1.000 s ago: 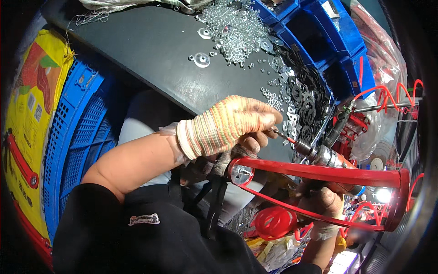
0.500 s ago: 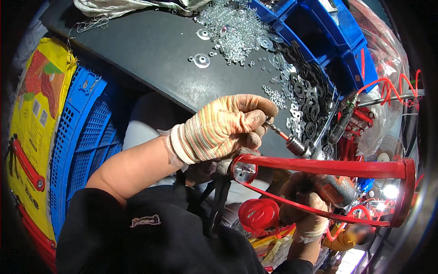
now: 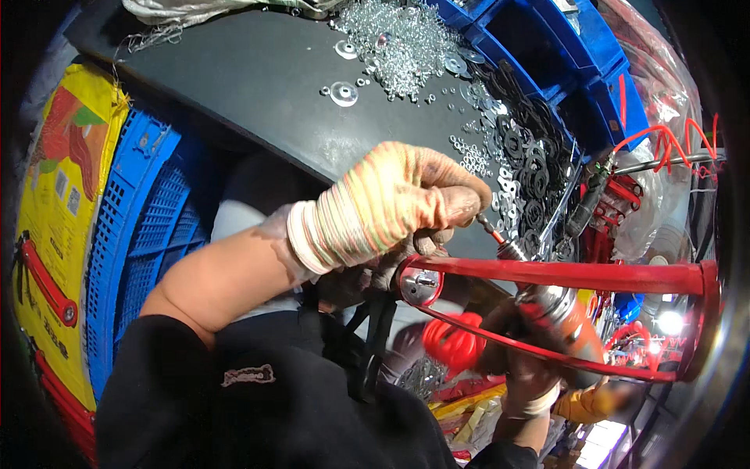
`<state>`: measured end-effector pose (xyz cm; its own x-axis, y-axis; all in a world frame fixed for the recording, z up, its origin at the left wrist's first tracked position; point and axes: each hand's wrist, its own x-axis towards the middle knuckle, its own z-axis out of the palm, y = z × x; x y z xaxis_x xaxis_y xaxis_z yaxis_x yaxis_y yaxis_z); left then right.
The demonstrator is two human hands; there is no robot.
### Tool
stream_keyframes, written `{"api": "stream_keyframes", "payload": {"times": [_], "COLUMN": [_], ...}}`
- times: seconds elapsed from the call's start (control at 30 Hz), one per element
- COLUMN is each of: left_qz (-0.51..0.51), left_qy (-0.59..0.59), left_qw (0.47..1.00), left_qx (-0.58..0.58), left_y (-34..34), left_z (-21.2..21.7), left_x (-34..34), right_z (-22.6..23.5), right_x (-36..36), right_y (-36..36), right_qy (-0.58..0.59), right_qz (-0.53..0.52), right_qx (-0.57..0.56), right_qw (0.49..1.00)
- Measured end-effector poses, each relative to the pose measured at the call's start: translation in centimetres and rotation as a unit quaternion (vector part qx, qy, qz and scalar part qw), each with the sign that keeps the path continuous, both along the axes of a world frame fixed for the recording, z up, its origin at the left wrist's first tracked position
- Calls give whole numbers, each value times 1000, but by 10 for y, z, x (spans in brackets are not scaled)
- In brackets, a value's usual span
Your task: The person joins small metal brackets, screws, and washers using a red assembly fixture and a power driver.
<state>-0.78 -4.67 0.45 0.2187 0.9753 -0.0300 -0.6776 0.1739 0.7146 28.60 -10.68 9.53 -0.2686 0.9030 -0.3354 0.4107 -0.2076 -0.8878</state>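
My left hand [image 3: 391, 207], in a striped knit glove, is closed, with thumb and fingertips pinching a small part at the tip of a power screwdriver [image 3: 556, 306]; the part is too small to identify. The tip points up and left, just above the near end of a red metal frame [image 3: 562, 275] that runs across the right side of the view. A round silver fitting [image 3: 420, 286] sits at that end. My right hand [image 3: 531, 371], lower and behind the frame's bars, grips the screwdriver's body.
On the dark table [image 3: 258, 86] lie a heap of silver nuts and washers [image 3: 398, 43] and black washers [image 3: 525, 160]. Blue bins [image 3: 566, 47] stand at the back right. A blue crate [image 3: 133, 227] and a yellow sack [image 3: 55, 187] are at my left. A red plastic part [image 3: 449, 344] sits below the frame.
My right hand and the screwdriver have shifted lower and left behind the red frame. My left hand has stayed at the tool's tip with its fingers closing tighter.
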Motion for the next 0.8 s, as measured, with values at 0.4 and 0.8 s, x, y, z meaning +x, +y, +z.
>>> {"api": "stream_keyframes", "payload": {"times": [0.4,0.8], "left_qz": [273,256], "left_qy": [515,475], "left_qw": [731,765], "left_qx": [354,352], "left_y": [-34,-28], "left_z": [-56,-57], "left_x": [35,33], "right_z": [12,137], "right_x": [-12,157], "right_y": [10,102], "right_qy": [-124,-522], "right_qz": [-31,218], "right_qx": [-19,156], "right_qw": [992,810]}}
